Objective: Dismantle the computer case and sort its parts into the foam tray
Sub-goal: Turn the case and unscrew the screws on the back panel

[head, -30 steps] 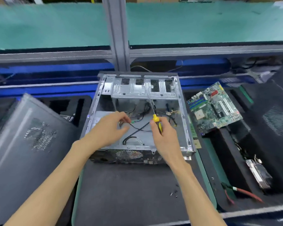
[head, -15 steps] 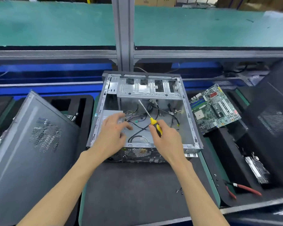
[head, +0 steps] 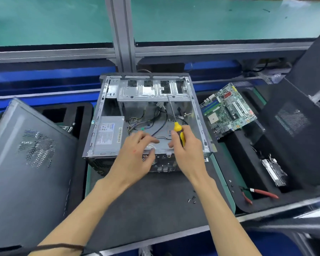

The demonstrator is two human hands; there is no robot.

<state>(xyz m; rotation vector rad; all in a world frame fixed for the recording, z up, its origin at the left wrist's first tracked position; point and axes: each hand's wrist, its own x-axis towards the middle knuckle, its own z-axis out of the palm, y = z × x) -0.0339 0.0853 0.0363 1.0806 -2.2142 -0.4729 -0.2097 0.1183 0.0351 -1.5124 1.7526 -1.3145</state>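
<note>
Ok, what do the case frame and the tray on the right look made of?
Case: bare sheet metal, likely steel; dull silver sheen, stamped holes, folded edges. Tray: black foam, matte and light-absorbing, with thick cut-out pockets. Neither is certain from looks alone.

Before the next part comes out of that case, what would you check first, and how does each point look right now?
1. Screwdriver held in the right hand: ok.
2. Left hand at the cables: ok; its grip on them: cannot tell.
3. Motherboard already out, on the tray: ok.
4. Power supply removed: not ok, it sits in the case.
5. Loose screws kept off the mat: not ok.
6. Cables unplugged: cannot tell.
</note>
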